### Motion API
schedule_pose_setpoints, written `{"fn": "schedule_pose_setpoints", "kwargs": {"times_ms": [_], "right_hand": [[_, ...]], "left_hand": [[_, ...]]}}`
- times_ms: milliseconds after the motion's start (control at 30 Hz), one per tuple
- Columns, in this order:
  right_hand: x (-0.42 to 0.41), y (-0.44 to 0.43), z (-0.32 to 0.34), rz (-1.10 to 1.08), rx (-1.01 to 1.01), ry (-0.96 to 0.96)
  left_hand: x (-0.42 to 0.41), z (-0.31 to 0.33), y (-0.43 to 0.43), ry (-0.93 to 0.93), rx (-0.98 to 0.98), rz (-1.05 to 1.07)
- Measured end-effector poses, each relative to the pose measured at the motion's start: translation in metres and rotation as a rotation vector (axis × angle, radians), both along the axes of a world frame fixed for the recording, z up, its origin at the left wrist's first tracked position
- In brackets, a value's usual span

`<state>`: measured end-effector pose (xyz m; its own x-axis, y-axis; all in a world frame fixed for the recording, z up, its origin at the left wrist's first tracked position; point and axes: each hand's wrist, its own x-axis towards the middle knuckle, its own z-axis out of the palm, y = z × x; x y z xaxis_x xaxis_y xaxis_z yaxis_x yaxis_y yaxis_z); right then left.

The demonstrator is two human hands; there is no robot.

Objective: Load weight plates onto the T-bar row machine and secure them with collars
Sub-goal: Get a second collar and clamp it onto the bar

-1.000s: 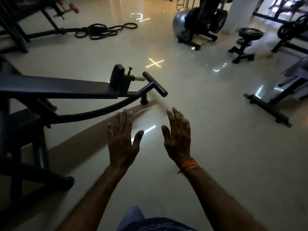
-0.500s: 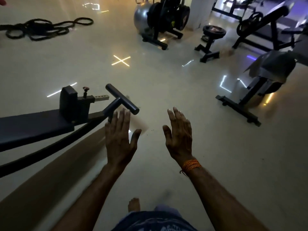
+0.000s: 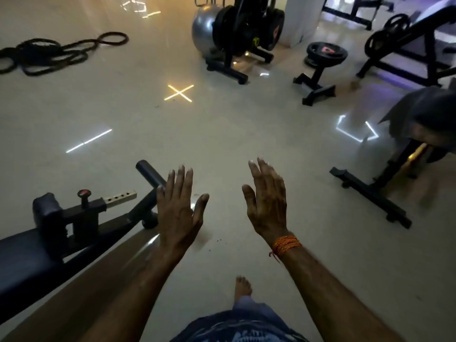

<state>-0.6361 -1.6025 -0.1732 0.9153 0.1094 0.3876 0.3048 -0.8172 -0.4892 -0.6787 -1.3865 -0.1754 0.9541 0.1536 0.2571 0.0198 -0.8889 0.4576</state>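
Note:
My left hand (image 3: 179, 213) and my right hand (image 3: 267, 202) are held out in front of me, palms down, fingers spread, holding nothing. The black T-bar row machine (image 3: 81, 218) lies at the lower left, its padded rest and pin adjuster facing me; its T-shaped end bar (image 3: 149, 175) is partly hidden behind my left hand. Black weight plates (image 3: 243, 23) hang on a rack at the far centre. Another plate with a red mark (image 3: 327, 51) lies flat on a low stand at the far right.
A coiled black battle rope (image 3: 49, 54) lies on the floor at the far left. A silver exercise ball (image 3: 203, 25) sits behind the plate rack. A bench frame (image 3: 375, 193) and a plate-loaded machine (image 3: 407, 43) stand on the right. My bare foot (image 3: 243, 287) is below.
The view has swung right and moved forward: the T-bar machine slid to the lower left and the plate rack came nearer. Both hands stay open in front.

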Motion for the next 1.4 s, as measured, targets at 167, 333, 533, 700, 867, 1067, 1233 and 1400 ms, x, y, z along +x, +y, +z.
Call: {"fn": "schedule_pose_setpoints", "kwargs": {"times_ms": [167,333,533,700,867,1067,1233,1400], "right_hand": [[0.143,0.008,0.018,0.12,-0.006,0.02],[0.282,0.04,0.02,0.237,-0.04,0.024],[0.451,0.095,0.011,0.306,-0.086,0.062],[0.574,0.157,0.014,0.384,-0.116,0.099],[0.688,0.247,0.011,0.527,-0.092,0.11],[0.823,0.384,-0.001,0.749,-0.091,0.126],[0.898,0.508,0.008,0.97,-0.118,0.125],[0.942,0.649,0.017,1.163,-0.086,0.083]], "left_hand": [[0.116,0.019,0.0,-0.034,-0.048,0.119],[0.24,0.008,0.024,-0.048,-0.066,0.207],[0.392,-0.01,0.079,-0.05,-0.116,0.313],[0.499,-0.002,0.135,-0.04,-0.104,0.388],[0.588,0.003,0.207,-0.05,-0.078,0.532],[0.687,-0.004,0.305,-0.03,-0.024,0.757],[0.74,0.014,0.381,-0.04,-0.021,0.969],[0.77,0.008,0.478,-0.058,-0.025,1.177]]}}
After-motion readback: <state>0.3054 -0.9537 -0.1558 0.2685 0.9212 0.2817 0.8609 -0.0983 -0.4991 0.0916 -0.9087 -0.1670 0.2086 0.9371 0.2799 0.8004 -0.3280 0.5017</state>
